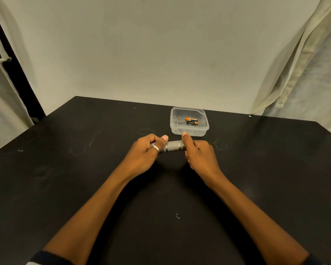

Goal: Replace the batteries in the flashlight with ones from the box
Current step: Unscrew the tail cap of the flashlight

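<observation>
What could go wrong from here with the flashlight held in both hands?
1. Left hand and right hand both grip the silver knurled metal flashlight over the black table; if it opens suddenly, any cells inside might drop and roll away.
2. The clear plastic box sits close behind the right thumb; a jerk could knock it and spill its orange-and-black batteries.

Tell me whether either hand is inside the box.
No, the left hand and right hand both grip the flashlight, in front of the box.

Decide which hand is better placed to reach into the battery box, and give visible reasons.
Probably the right hand: the box sits just beyond its thumb; the left hand grips the flashlight farther away and could steady it.
</observation>
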